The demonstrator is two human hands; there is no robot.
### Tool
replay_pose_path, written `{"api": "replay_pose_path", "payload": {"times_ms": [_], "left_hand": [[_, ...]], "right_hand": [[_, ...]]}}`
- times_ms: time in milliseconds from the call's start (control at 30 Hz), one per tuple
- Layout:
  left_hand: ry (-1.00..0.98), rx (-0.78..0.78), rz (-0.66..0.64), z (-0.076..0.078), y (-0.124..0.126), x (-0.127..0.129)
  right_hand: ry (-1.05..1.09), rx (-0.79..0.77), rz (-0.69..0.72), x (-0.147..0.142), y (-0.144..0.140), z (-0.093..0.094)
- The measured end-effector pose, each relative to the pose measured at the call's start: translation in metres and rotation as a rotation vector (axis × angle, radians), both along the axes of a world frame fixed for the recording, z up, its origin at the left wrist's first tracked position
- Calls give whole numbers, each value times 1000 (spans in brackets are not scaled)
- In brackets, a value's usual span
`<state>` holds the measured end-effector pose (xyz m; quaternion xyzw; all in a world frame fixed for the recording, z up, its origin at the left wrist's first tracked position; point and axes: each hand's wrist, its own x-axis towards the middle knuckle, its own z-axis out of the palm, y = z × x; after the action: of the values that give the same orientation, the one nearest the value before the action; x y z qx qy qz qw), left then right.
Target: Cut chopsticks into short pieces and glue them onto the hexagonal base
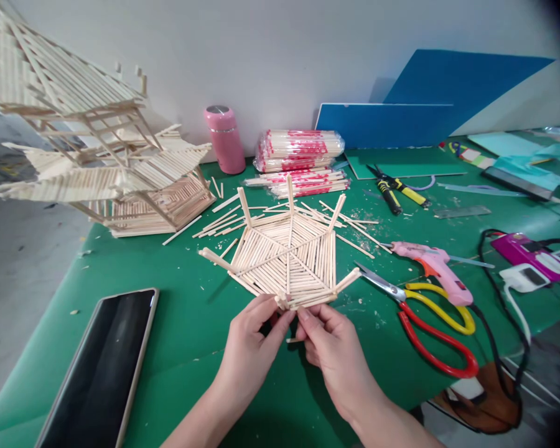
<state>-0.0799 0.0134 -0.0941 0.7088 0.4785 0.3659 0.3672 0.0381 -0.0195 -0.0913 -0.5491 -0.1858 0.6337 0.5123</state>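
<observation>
A hexagonal base of thin wooden sticks point(308, 255) lies on the green table, with short posts rising at its corners. My left hand point(256, 330) is closed at the near corner, thumb and fingers pinching the base beside the front post point(282, 302). Just to the right, my right hand point(331, 342) is closed too, its thumb and forefinger at the near edge. A short wooden stick point(295, 340) pokes out from under the right hand's fingers; the rest of it is hidden.
A stick pavilion model point(140, 174) stands at the left behind a phone point(102, 367). Scissors point(401, 292), a pink glue gun point(434, 264) and a power strip point(532, 255) lie right. Pliers point(394, 186), bagged sticks point(298, 149) and a pink flask point(225, 140) are behind.
</observation>
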Motion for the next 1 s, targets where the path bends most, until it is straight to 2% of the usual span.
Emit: {"api": "replay_pose_path", "payload": {"times_ms": [500,1000], "left_hand": [[14,-6,10,0,1,1],[71,26,43,-1,0,2]], "right_hand": [[-168,63,78,8,-1,-2],[-174,48,72,8,-1,1]]}}
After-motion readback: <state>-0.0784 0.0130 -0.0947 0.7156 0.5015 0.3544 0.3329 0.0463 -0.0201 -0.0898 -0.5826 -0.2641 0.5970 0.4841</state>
